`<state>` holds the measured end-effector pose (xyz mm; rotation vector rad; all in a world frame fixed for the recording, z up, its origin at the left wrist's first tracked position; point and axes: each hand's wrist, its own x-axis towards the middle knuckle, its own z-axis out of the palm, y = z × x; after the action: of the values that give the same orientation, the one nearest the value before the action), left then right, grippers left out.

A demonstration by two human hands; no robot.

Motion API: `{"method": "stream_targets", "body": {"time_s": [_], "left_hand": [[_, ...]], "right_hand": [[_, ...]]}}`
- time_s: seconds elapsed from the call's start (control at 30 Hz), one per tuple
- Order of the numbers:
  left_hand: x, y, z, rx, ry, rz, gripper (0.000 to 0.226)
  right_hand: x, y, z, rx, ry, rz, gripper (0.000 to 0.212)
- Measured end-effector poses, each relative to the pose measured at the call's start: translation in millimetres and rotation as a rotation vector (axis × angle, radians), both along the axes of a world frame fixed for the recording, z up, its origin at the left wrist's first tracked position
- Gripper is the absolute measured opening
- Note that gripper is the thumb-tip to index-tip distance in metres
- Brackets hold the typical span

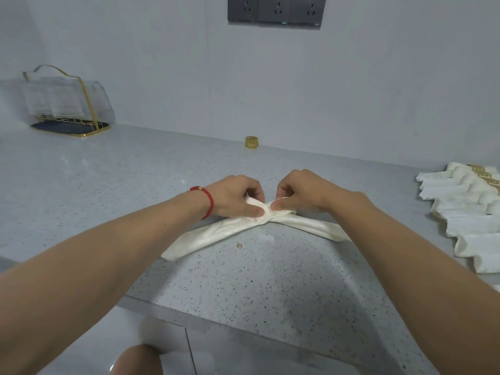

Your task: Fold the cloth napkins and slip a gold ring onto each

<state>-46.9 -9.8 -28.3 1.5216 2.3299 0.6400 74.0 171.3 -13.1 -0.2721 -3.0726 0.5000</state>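
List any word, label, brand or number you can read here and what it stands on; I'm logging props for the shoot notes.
None can be read.
Grey socket panel on the wall: a small pale mark on its lower edge, too small and blurred to read.
Gold ring by the wall: pierced pattern, no lettering.
Finished napkins at right: gold key-pattern rings, no words.
Napkin being folded: plain.

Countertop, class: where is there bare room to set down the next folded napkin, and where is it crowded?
Bare countertop lies between the gold-framed rack and the left hand, and behind both hands up to the gold ring. The right edge is crowded with ringed napkins. The napkin fills the middle.
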Motion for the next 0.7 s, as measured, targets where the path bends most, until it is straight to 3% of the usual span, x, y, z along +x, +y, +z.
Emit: {"method": "stream_targets", "body": {"time_s": [0.13,0.23,0.3,0.4,0.57,0.7], "left_hand": [[1,10,2,0.017,0.075,0.067,0.02],[-2,15,9,-0.054,0.048,0.061,0.016],[-4,19,10,-0.092,0.041,0.061,0.011],[-3,22,3,-0.048,0.172,0.073,0.014],[-9,17,-7,0.081,0.261,0.093,0.026],[-10,36,-7,0.078,0.394,0.161,0.016]], "right_hand": [[16,-13,-5,0.075,0.234,0.047,0.016],[23,-22,-14,0.214,0.201,0.129,0.029],[19,-19,-25,0.235,0.213,0.126,0.025],[10,-10,-32,0.182,0.252,0.109,0.021],[-5,9,-33,-0.099,0.306,0.072,0.013],[-26,21,-44,-0.101,0.389,0.034,0.012]]}}
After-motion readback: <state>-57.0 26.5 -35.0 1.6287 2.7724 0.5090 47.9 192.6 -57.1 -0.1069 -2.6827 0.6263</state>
